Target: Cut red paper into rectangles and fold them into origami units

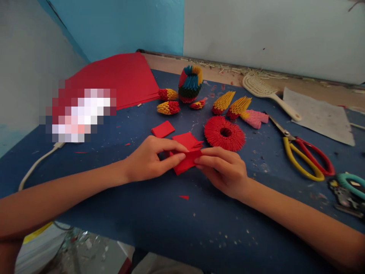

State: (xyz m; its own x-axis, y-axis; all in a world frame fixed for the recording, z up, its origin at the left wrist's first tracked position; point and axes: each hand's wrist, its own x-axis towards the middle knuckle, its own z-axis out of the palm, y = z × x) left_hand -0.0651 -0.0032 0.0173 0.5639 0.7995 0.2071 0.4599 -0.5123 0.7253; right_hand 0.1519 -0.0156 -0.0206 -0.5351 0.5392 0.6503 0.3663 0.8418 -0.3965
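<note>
A small folded piece of red paper (191,155) is pinched between my two hands over the middle of the blue table. My left hand (152,156) grips its left end between thumb and index finger. At the right end, the fingers of my right hand (224,167) close on the same piece. Directly under and behind it lie more red paper pieces (186,140), partly hidden by my fingers. Another red paper rectangle (163,129) rests just beyond my left hand. A red ring of folded paper pieces (213,137) sits behind my right hand.
Large red sheets (125,76) lie at the back left, near a blurred-out object with a white cable (37,163). Several folded-paper models, including a round pot (190,89), stand at the back. Scissors (299,148), a hairbrush (262,85) and white paper (316,114) lie to the right.
</note>
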